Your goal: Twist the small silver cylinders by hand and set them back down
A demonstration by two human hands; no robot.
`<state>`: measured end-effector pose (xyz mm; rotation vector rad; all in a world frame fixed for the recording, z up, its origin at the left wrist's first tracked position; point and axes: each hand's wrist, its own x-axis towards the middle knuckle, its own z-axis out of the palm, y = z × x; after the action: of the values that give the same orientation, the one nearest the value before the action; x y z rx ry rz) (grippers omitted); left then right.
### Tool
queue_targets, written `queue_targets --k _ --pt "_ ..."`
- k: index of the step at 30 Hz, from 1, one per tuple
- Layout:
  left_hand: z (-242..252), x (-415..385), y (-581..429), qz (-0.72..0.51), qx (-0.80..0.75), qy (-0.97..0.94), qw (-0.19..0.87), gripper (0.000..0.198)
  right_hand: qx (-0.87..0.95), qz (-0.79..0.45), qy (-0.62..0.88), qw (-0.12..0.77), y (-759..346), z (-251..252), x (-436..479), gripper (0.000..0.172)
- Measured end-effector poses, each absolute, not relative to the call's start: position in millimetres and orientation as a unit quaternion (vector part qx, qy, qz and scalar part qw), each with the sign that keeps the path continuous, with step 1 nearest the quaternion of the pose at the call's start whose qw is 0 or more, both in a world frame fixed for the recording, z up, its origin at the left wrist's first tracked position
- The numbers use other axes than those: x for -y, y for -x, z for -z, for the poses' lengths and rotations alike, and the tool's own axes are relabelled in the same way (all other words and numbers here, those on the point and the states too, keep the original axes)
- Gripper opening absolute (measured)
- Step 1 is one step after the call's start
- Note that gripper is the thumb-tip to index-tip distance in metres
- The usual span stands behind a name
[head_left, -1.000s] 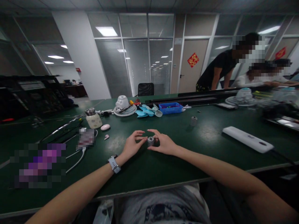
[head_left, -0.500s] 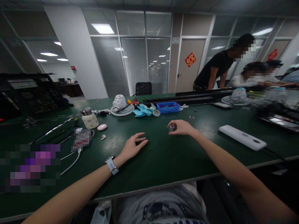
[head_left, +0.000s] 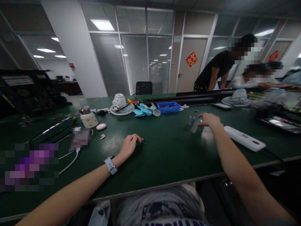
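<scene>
My right hand [head_left: 211, 121] is at the right, its fingers bent around a small silvery metal cylinder [head_left: 200, 126], which is blurred. Just left of it, a second small metal part [head_left: 191, 118] with a short stub on top stands on the green table [head_left: 164, 157]. My left hand [head_left: 129, 145], wearing a watch with a pale strap [head_left: 110, 165], rests low over the table. Its fingers point right, close together and stretched out, and its thumb is mostly hidden. A tiny dark piece [head_left: 145, 143] lies just beyond those fingertips, seemingly apart from them.
A white power strip [head_left: 244, 138] lies right of my right hand. Toward the back are a fan head [head_left: 119, 102], pale-blue fan blades [head_left: 144, 110] and a blue bin [head_left: 168, 107]. A bottle [head_left: 88, 118] and pink case [head_left: 101, 126] sit left. People are across the table.
My right hand has moved right and slightly away from me with the metal cylinder. The fingers of my left hand have come together, and a tiny piece now shows beside them.
</scene>
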<state>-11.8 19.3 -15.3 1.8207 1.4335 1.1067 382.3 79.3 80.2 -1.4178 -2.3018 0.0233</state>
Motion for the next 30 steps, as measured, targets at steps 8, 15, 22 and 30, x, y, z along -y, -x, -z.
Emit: queue_targets --k 8,15,22,30 --pt "13.0 -19.1 11.9 -0.421 -0.564 -0.662 0.257 0.026 0.930 -0.043 0.283 0.232 -239.3 -22.4 -49.4 0.042" --pt "13.5 -20.2 13.9 -0.412 -0.574 -0.668 0.234 0.030 0.947 -0.042 0.245 0.201 -194.6 10.2 -41.6 0.024" --pt "13.6 -20.3 13.9 -0.414 -0.580 -0.660 0.240 0.034 0.864 0.068 0.450 0.217 -275.2 -39.1 -73.0 0.026" --pt "15.0 -20.8 13.8 -0.415 -0.574 -0.662 0.246 0.033 0.608 0.109 0.758 0.207 -418.6 -73.7 -93.6 0.033"
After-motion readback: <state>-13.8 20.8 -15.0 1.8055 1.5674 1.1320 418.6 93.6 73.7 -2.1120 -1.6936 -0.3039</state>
